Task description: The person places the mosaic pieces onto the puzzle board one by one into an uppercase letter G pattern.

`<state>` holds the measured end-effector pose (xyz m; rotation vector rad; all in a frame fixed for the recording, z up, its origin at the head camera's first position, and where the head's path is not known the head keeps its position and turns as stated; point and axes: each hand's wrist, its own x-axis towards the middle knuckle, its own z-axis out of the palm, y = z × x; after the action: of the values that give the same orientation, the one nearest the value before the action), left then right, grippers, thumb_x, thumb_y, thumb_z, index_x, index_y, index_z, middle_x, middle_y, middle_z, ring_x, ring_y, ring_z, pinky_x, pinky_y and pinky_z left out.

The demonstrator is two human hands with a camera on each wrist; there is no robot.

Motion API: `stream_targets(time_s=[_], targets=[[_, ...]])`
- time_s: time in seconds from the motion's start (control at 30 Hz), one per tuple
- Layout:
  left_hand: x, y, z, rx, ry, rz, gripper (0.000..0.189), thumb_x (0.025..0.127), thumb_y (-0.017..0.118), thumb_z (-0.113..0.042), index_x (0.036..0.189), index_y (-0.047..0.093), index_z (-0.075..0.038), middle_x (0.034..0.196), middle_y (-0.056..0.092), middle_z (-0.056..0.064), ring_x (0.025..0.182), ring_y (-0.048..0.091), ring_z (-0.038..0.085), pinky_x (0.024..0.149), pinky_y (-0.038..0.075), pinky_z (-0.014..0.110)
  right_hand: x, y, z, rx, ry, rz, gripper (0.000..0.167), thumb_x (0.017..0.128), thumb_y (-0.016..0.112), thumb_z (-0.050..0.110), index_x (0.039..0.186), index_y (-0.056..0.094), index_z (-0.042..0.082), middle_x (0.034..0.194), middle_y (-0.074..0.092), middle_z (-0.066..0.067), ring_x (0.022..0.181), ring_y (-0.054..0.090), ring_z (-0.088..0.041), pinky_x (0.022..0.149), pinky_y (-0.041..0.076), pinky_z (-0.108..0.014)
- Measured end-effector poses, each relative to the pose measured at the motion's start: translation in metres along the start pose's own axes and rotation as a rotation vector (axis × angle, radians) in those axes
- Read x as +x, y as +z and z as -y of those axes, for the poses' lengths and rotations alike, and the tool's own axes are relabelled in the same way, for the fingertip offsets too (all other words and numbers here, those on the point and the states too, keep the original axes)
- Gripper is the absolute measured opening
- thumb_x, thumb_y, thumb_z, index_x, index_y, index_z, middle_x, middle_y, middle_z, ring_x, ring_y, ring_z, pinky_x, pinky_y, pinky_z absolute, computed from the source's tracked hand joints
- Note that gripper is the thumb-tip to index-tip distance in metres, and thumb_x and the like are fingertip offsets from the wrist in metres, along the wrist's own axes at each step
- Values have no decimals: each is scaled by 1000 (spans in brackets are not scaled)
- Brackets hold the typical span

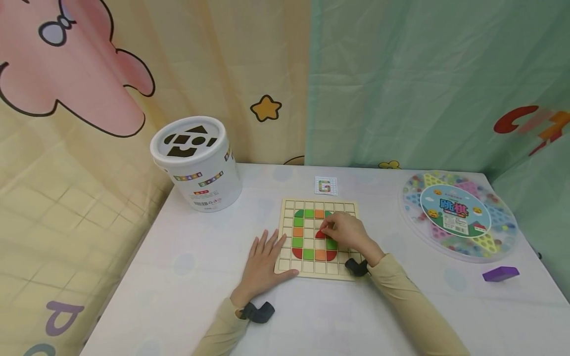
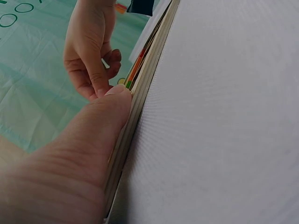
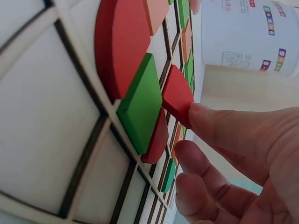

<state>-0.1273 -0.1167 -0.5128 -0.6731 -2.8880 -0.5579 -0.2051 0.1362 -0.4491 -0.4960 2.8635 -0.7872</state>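
A wooden grid board (image 1: 308,267) lies on the table with green, orange and red tiles set in a rounded ring. My right hand (image 1: 349,231) reaches over its right side and pinches a small red tile (image 3: 177,95), the thumb at the tile's edge. Beside that tile in the right wrist view are a green tile (image 3: 141,103) and a second red tile (image 3: 157,140), partly hidden. My left hand (image 1: 261,263) rests spread at the board's left side, fingers straight. Its thumb (image 2: 100,119) lies along the board's near edge.
Behind the board lies a small picture card (image 1: 326,186) with a coloured letter G. A white bucket (image 1: 202,185) with a shape-hole lid stands back left. On the right are a round Chinese checkers set (image 1: 456,212) and a purple block (image 1: 500,274). Curtains hang behind the table.
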Motion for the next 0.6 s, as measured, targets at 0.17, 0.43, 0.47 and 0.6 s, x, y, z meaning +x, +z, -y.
stream_targets(time_s=[0.17, 0.43, 0.47, 0.6], targets=[[0, 0, 0, 0, -5, 8, 93, 80, 58, -66, 148, 32, -10, 154, 24, 11, 141, 11, 35, 112, 6, 50, 2, 1, 1, -12, 21, -11, 6, 86, 72, 20, 81, 73, 17, 69, 58, 7, 60, 50, -11, 50, 41, -27], [0, 2, 1, 12, -6, 17, 93, 80, 55, -68, 149, 31, -10, 155, 23, 10, 142, 10, 34, 113, 5, 49, 5, 2, 3, -61, 39, -23, 8, 84, 74, 21, 77, 72, 17, 67, 56, 7, 59, 49, -12, 49, 40, -27], [0, 1, 1, 10, -7, 18, 93, 80, 55, -68, 149, 31, -10, 155, 23, 10, 142, 10, 34, 113, 4, 49, 5, 2, 3, -66, 41, -21, 8, 84, 74, 21, 77, 71, 17, 67, 56, 7, 59, 49, -12, 49, 40, -27], [0, 0, 1, 0, -5, 11, 93, 80, 56, -68, 149, 32, -9, 154, 24, 11, 142, 10, 35, 113, 5, 49, 6, 3, 4, -84, 45, -17, 8, 84, 74, 22, 77, 72, 17, 66, 56, 7, 59, 49, -11, 49, 40, -27]])
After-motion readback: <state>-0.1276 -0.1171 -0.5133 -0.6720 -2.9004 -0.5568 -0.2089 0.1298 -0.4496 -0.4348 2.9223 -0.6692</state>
